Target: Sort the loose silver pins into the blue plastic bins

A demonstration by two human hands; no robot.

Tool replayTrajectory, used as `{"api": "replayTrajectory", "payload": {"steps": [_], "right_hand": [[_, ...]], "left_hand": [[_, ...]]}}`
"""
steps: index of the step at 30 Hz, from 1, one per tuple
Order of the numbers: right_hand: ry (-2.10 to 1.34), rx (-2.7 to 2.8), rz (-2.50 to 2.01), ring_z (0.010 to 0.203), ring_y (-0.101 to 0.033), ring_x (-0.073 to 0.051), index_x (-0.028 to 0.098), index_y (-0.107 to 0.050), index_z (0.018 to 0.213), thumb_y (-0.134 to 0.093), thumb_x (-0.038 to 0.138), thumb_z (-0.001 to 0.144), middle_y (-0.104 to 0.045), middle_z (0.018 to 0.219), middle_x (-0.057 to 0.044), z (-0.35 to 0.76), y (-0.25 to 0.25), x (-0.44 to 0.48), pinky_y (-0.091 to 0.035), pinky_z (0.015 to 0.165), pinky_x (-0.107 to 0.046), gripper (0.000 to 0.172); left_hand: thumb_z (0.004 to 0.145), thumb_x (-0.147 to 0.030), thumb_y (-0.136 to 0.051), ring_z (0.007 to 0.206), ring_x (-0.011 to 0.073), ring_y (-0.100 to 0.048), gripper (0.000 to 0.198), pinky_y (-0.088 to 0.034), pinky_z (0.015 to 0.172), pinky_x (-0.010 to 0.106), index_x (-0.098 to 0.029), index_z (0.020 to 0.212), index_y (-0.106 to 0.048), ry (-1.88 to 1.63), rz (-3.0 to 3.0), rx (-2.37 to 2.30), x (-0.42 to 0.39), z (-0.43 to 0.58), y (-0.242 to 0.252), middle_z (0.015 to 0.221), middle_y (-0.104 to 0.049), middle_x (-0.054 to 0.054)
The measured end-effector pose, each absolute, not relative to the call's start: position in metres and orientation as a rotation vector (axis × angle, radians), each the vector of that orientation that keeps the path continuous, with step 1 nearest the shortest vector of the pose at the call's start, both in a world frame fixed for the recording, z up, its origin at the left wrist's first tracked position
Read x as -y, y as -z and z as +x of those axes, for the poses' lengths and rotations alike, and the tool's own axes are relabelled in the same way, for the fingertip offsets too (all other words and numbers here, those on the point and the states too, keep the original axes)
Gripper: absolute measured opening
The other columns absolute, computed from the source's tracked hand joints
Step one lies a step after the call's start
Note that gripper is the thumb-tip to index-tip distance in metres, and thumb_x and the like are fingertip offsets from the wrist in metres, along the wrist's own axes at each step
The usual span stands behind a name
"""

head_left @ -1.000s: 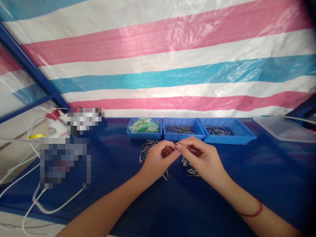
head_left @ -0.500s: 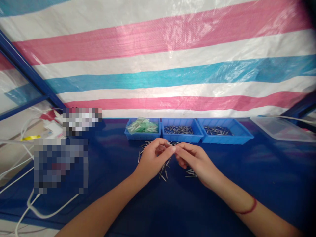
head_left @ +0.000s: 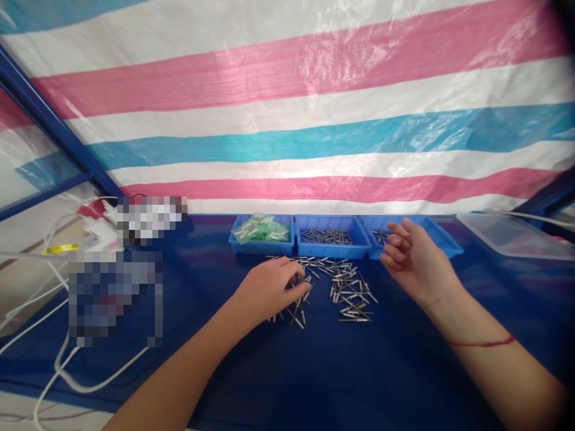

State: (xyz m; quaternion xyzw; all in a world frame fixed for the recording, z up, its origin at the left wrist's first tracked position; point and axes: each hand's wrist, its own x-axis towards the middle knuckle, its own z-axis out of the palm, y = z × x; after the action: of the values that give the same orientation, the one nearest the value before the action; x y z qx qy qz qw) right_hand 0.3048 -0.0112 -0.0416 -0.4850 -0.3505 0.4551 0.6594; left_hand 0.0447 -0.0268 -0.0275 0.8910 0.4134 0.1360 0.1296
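Spread on the table [head_left: 305,371] before the front edge of the middle bin [head_left: 332,250], the metal pins [head_left: 350,291] must be light, stiff, slippery, best pinched at their fat parts, with the left hand's [head_left: 269,288] thumb and finger parted there, and whether anything is gripped by the curled right hand [head_left: 417,260] cannot be told.

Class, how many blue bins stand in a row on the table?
3: the left bin holding green plastic, the middle bin holding metal pieces, and the right bin, partly covered by the right hand. No other bin shows.
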Motion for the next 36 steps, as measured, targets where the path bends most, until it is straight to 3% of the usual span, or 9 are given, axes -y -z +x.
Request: {"api": "replayTrajectory", "payload": {"steps": [5, 11, 16, 22, 28, 32, 36], "right_hand": [[-1.21, 0.805, -1.134, 0.042, -0.031, -0.005, 0.018, -0.061, 0.077, -0.066, 0.036, 0.074, -0.043, 0.058, 0.005, 0.275, 0.033, 0.029, -0.018, 0.038, -0.022, 0.019], [-1.096, 1.197, -1.266, 0.048, -0.033, -0.007, 0.018, -0.054, 0.065, -0.062, 0.043, 0.079, -0.043, 0.056, 0.004, 0.259, 0.036, 0.039, -0.023, 0.043, -0.023, 0.03], [-1.012, 1.39, -1.35, 0.053, -0.038, -0.009, 0.018, -0.056, 0.069, -0.056, 0.045, 0.083, -0.046, 0.06, 0.002, 0.258, 0.039, 0.038, -0.028, 0.048, -0.024, 0.03], [-0.903, 1.578, -1.34, 0.059, -0.044, -0.011, 0.019, -0.058, 0.07, -0.053, 0.042, 0.085, -0.051, 0.065, 0.001, 0.255, 0.039, 0.041, -0.036, 0.054, -0.025, 0.028], [-0.966, 1.708, -1.262, 0.064, -0.051, -0.013, 0.021, -0.064, 0.096, -0.061, 0.041, 0.081, -0.063, 0.081, -0.002, 0.241, 0.05, 0.049, -0.042, 0.059, -0.027, 0.025], [-0.96, 1.573, -1.152, 0.075, -0.057, -0.015, 0.021, -0.065, 0.09, -0.061, 0.039, 0.082, -0.065, 0.091, -0.004, 0.236, 0.055, 0.051, -0.045, 0.065, -0.028, 0.021], [-0.953, 1.518, -1.115, 0.077, -0.058, -0.016, 0.02, -0.066, 0.083, -0.062, 0.037, 0.082, -0.066, 0.085, -0.004, 0.236, 0.055, 0.051, -0.046, 0.067, -0.028, 0.018]], "left_hand": [[0.08, -0.052, -0.062, 0.088, 0.0218, -0.059, 0.042, -0.045, 0.073, 0.03, -0.021, 0.109, -0.063, -0.284, 2.753, -1.066, 0.03, 0.045, 0.038, 0.099, -0.062, 0.006], [0.088, -0.04, -0.056, 0.087, 0.0197, -0.059, 0.025, -0.044, 0.074, 0.03, -0.023, 0.103, -0.065, -0.196, 2.809, -1.054, 0.036, 0.055, 0.046, 0.096, -0.062, 0.005], [0.092, -0.033, -0.051, 0.086, 0.0185, -0.058, 0.019, -0.044, 0.076, 0.031, -0.023, 0.099, -0.066, -0.22, 2.808, -1.118, 0.034, 0.056, 0.049, 0.095, -0.062, 0.004], [0.091, -0.029, -0.052, 0.089, 0.0179, -0.056, 0.016, -0.043, 0.083, 0.031, -0.019, 0.094, -0.065, -0.478, 2.667, -1.141, 0.028, 0.054, 0.049, 0.098, -0.061, 0.004], [0.089, -0.029, -0.056, 0.078, 0.0139, -0.057, 0.015, -0.043, 0.073, 0.024, -0.018, 0.096, -0.062, -0.857, 2.212, -1.177, 0.03, 0.059, 0.045, 0.086, -0.063, 0.002], [0.088, -0.03, -0.057, 0.075, 0.0127, -0.057, 0.016, -0.043, 0.069, 0.022, -0.017, 0.092, -0.063, -0.926, 2.044, -1.135, 0.035, 0.063, 0.044, 0.086, -0.064, 0.001], [0.088, -0.032, -0.056, 0.074, 0.0122, -0.058, 0.019, -0.043, 0.068, 0.021, -0.016, 0.094, -0.063, -0.9, 1.917, -1.081, 0.039, 0.066, 0.044, 0.085, -0.066, 0.001]]}}
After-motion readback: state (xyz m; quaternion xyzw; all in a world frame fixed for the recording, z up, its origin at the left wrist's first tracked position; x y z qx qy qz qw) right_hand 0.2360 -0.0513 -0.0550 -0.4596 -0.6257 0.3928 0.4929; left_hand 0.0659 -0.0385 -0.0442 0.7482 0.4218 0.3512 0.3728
